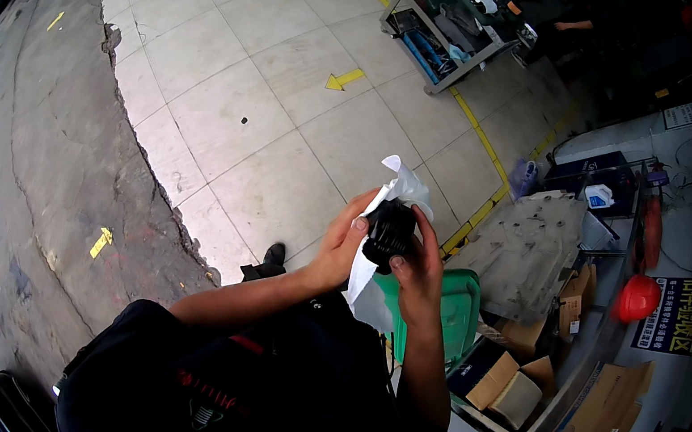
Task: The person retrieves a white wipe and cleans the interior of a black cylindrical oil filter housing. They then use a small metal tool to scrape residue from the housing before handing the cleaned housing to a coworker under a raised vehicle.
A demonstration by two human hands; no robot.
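Note:
In front of my body, a black ribbed part point(391, 230), roughly cylindrical, is held between both hands. A white sheet point(409, 187), paper or thin cloth, wraps its far and left sides, with one end hanging below. My left hand point(345, 236) is closed on the sheet at the part's left side, its thumb pressing near the black surface. From the right, my right hand point(420, 270) grips the black part, with its thumb on the lower end and a finger along the upper right. The exact kind of the part cannot be made out.
Just beneath my right forearm stands a green bin point(459, 311). To the right are a stained flat panel point(521, 253), open cardboard boxes point(509, 387) and a red rounded object point(639, 299). A tool cart point(450, 25) stands ahead; a person point(589, 24) is beyond it.

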